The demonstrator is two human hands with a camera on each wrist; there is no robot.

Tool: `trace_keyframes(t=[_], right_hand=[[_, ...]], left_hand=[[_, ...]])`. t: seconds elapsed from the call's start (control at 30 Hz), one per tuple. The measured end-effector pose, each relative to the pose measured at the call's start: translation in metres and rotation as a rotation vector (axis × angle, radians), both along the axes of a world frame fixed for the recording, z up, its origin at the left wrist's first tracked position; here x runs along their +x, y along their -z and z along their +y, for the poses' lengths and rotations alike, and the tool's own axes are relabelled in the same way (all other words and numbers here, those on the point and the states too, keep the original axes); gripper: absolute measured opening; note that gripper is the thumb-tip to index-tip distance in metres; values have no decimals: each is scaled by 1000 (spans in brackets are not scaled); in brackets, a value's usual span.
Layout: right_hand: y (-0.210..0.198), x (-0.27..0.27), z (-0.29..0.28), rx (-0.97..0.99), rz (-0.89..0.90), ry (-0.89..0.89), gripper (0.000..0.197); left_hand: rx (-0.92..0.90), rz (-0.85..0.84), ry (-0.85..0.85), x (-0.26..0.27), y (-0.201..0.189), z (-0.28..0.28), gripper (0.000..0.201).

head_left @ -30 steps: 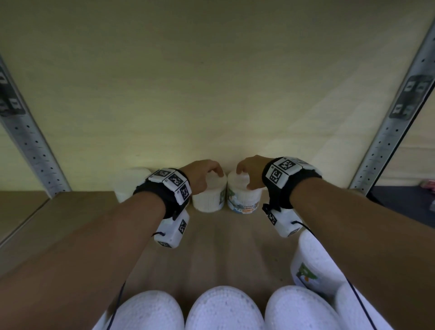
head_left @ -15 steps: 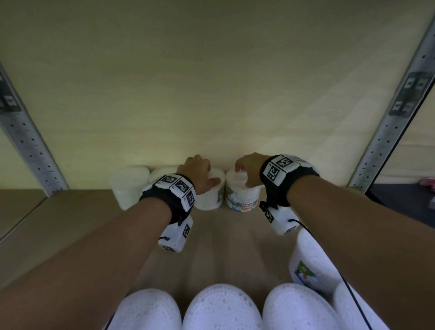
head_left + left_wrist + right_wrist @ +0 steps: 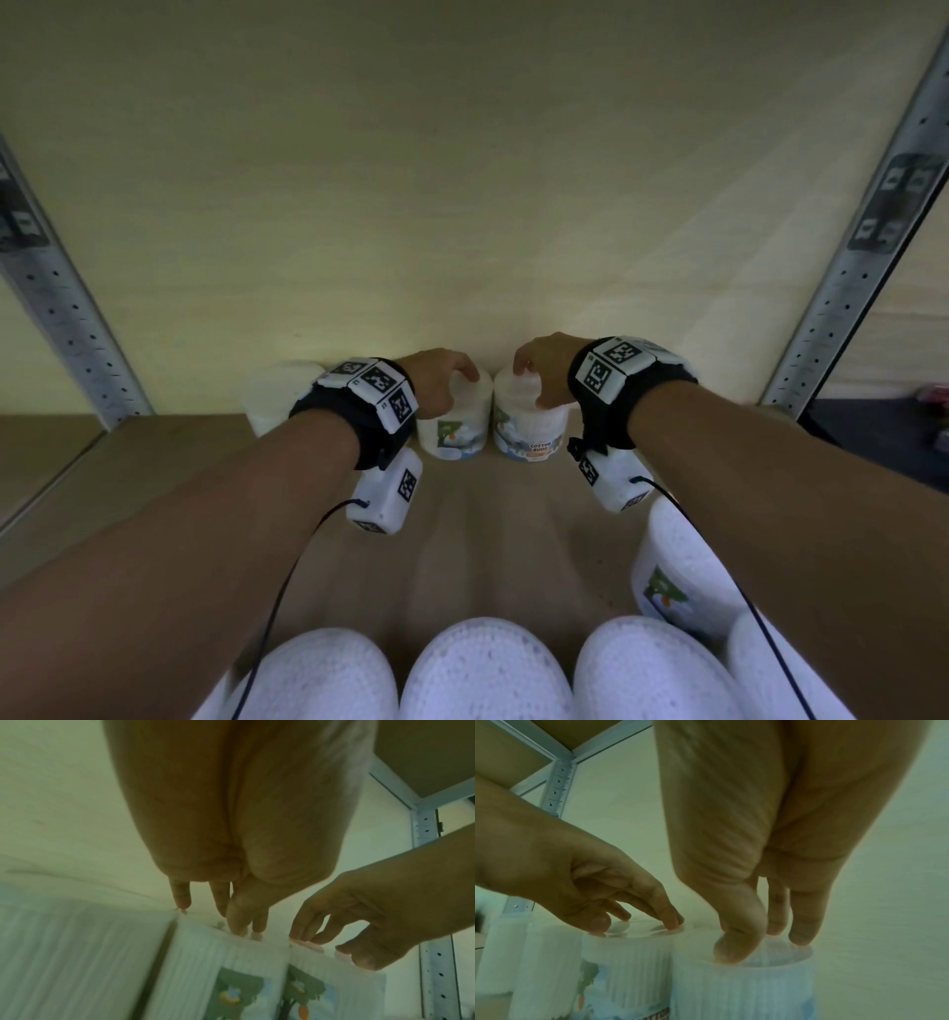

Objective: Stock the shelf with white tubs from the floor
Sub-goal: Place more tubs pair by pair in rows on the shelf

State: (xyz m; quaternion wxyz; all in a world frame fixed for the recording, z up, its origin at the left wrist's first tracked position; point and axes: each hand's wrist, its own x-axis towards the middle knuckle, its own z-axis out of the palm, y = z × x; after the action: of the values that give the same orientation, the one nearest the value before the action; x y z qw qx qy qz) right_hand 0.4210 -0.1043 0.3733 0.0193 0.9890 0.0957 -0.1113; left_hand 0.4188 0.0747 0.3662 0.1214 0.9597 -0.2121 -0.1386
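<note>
Two white ribbed tubs with tree labels stand side by side at the back of the shelf board (image 3: 513, 539). My left hand (image 3: 441, 380) reaches over the left tub (image 3: 452, 431) with its fingertips on the lid. From the left wrist, the left hand (image 3: 231, 919) points its fingers straight down onto that tub (image 3: 226, 963). My right hand (image 3: 539, 370) does the same on the right tub (image 3: 529, 431). In the right wrist view, the right hand (image 3: 762, 943) has thumb and fingertips on the lid of the right tub (image 3: 744, 988). The left hand (image 3: 636, 923) touches the left tub (image 3: 628, 959).
More white tubs (image 3: 277, 395) stand at the back left against the pale wall. A row of tubs (image 3: 482, 668) lines the near edge, with one more tub (image 3: 683, 575) under my right forearm. Perforated metal uprights (image 3: 56, 318) (image 3: 847, 288) frame both sides.
The left hand lifted and spread over its tub half a second ago; its fingertips are now down on the lid again. The right hand and both tubs have barely moved.
</note>
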Motion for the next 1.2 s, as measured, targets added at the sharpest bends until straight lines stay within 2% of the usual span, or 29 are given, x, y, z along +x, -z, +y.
trace_keyframes(t=[0.2,0.4,0.53,0.73,1.2], right_hand=[[-1,-3,0,7,-3,1,57],[0,-3,1,8,-13,-6,56],[0,-4,1,1,-6,-18,53],[0,-3,1,-1,1,-12,54],[1,-4,0,31,-10,-7,53]], left_hand=[[-74,-48,37,-8,-2,-2,59],[-156,-210,-133,-4,13,-7,30],[-38,-289,-247,-3,21,-12,51],[-17,-269,-269,-2,25,-15,59],[-24,-114,-70,3,7,-6,45]])
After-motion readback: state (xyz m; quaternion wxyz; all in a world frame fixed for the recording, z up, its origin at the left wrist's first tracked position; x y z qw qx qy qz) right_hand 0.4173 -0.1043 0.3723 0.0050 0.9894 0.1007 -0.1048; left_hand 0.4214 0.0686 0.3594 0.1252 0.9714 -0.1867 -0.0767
